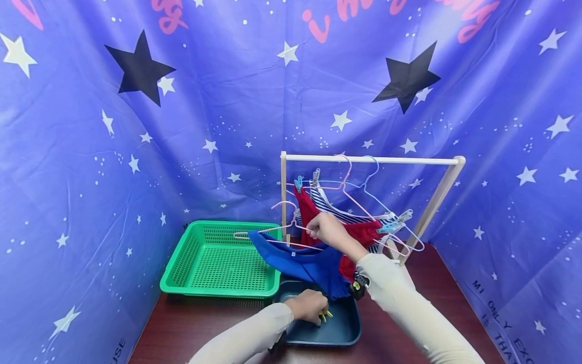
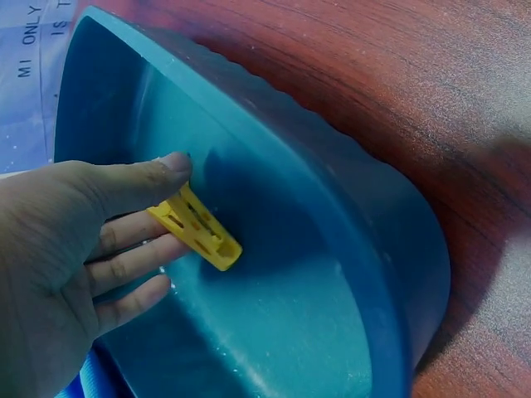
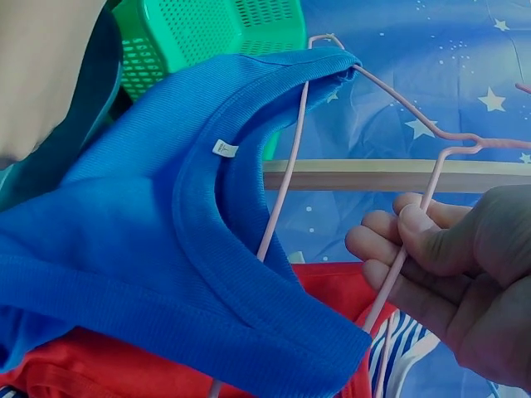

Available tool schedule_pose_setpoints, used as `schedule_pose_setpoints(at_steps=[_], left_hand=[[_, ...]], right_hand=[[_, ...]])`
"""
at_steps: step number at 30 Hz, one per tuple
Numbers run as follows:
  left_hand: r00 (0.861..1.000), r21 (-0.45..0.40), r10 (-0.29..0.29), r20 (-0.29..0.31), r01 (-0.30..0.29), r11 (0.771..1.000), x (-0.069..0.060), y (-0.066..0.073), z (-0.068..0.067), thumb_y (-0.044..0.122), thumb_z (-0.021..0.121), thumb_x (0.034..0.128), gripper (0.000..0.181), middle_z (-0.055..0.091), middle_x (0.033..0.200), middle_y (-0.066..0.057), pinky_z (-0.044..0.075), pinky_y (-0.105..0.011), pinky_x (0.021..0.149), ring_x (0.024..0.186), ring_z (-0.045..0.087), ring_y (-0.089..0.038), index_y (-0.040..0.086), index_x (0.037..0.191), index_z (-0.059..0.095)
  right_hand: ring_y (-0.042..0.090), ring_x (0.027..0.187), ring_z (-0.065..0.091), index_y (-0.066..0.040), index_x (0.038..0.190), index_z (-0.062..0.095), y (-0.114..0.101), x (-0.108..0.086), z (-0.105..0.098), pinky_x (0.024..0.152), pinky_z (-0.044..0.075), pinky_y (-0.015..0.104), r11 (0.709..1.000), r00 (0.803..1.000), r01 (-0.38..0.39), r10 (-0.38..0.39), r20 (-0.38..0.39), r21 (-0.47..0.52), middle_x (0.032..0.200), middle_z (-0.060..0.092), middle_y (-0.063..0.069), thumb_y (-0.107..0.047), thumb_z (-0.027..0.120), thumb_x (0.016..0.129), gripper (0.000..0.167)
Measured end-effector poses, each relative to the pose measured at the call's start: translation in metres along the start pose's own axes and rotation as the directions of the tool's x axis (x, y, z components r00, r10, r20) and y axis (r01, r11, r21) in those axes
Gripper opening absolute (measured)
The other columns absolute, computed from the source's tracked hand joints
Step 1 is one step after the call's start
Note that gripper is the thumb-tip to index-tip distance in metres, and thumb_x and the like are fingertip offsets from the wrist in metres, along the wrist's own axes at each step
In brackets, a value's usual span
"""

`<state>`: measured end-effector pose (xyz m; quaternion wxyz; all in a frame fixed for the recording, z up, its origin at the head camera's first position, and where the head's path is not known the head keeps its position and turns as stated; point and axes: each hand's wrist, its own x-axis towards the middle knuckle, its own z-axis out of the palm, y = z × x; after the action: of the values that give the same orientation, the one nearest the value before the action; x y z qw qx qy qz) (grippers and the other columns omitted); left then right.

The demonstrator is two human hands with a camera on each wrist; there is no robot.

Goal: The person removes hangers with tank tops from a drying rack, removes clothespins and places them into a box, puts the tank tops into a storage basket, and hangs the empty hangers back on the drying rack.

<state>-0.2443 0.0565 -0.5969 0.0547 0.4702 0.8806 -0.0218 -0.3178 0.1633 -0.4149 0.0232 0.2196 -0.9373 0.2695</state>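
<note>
My left hand (image 1: 309, 306) reaches into a dark teal basin (image 1: 342, 326) and pinches a yellow clothespin (image 2: 206, 232) between thumb and fingers, its far end pointing at the basin floor. With thumb and fingertips my right hand (image 1: 328, 230) grips one arm of a pink hanger (image 3: 287, 170). From that hanger a blue garment (image 1: 309, 265) with a small white neck label (image 3: 225, 148) droops over the basin's back edge. The hanger's hook stands free, left of the hanging clothes.
Behind the right hand, a rack (image 1: 409, 161) bears a red garment (image 1: 309, 207) and a striped garment (image 1: 325, 202) on hangers, with clothespins (image 1: 395, 222) at the shoulders. A green perforated basket (image 1: 177, 268) stands at the left. Starry blue cloth (image 1: 245, 101) surrounds the brown table (image 1: 182, 328).
</note>
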Motion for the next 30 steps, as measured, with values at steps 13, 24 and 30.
schedule_pose_setpoints(at_steps=[13,24,30], left_hand=[[1.0,-0.005,0.003,0.028,-0.003,1.0,-0.0023,0.0022,-0.0016,0.029,0.094,0.0679,0.025,0.053,0.057,0.017,0.033,-0.016,0.049,0.054,0.042,0.0,0.025,0.066,0.07],[0.999,0.001,-0.001,0.039,0.001,1.0,-0.0018,0.0025,0.0007,0.026,0.094,0.068,0.037,0.042,0.052,0.016,0.027,-0.018,0.047,0.052,0.034,-0.002,0.024,0.057,0.058],[0.999,0.013,0.002,0.04,-0.002,1.0,0.0007,0.0029,0.0038,0.023,0.093,0.068,0.047,0.036,0.051,0.015,0.023,-0.019,0.047,0.053,0.028,-0.005,0.024,0.054,0.048]], right_hand=[[0.008,0.063,0.061,-0.007,0.075,0.075,-0.0025,0.0005,-0.0053,0.063,0.051,0.021,1.0,1.0,-0.001,0.001,-0.006,0.01,0.072,0.073,0.005,0.011,0.068,0.085,0.022],[0.006,0.064,0.064,-0.008,0.076,0.077,0.0003,0.0031,-0.0018,0.064,0.053,0.023,0.999,1.0,0.012,-0.012,-0.011,-0.03,0.072,0.074,0.0,0.009,0.07,0.083,0.02],[0.007,0.064,0.064,-0.007,0.077,0.077,-0.0005,0.0026,-0.0021,0.064,0.054,0.024,1.0,1.0,0.014,-0.014,-0.018,-0.019,0.072,0.074,0.001,0.01,0.069,0.084,0.02]])
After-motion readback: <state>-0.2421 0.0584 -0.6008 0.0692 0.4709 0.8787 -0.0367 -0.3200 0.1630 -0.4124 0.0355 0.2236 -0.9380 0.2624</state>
